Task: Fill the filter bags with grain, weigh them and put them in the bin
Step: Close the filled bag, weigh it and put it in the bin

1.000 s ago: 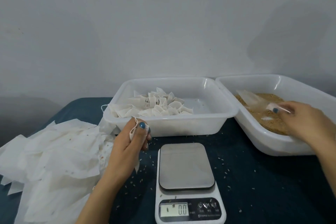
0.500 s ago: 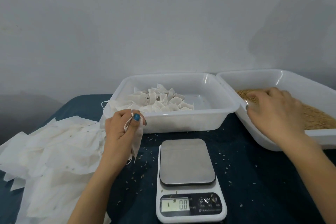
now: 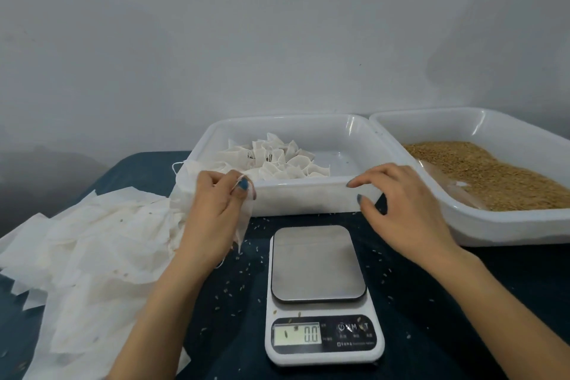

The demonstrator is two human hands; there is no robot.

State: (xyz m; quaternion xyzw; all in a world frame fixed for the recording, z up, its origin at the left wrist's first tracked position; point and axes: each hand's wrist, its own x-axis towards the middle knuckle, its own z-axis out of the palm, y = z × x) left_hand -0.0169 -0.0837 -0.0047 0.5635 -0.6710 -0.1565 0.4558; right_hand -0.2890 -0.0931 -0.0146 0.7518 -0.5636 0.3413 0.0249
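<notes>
While the scale (image 3: 317, 262) pan lies bare, left hand (image 3: 216, 210): a limp filter bag (image 3: 245, 222) is pinched by thumb and fingers at 11 o'clock of the scale, likely for opening.
Right hand (image 3: 401, 210): fingers loosely curled, nothing grasped, at 1 o'clock.
Grain (image 3: 493, 176): at 2 o'clock, within reach.
Bin (image 3: 308, 200): at 12 o'clock, bags gathered inside.

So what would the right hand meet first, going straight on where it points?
The right hand points left along the bin; likely it first meets the filter bag pinched by the left hand. Depth is unclear.
</notes>
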